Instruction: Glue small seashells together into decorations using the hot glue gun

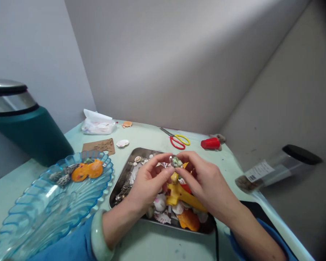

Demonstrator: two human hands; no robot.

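Observation:
My left hand [148,181] and my right hand [208,181] meet over a metal tray [133,156]. Between the right thumb and fingers is a small greenish-white shell-like piece [177,162]. My left fingertips pinch a thin, pale, shiny bit [170,158] against its side; its kind is too small to make out. Below the hands, a yellow glue gun [176,195] lies in the tray, partly covered by my right hand. Around it are white shells [160,203], an orange piece [188,219] and, at the left, several metal clips or pins [124,191].
A blue scalloped plate [51,210] on the left holds orange and grey pieces. Behind it stands a teal bottle [29,134]. Scissors [176,139], a red cup [210,143], a tissue pack [99,125] and brown card [99,145] lie farther back. A clear jar [274,172] leans at right.

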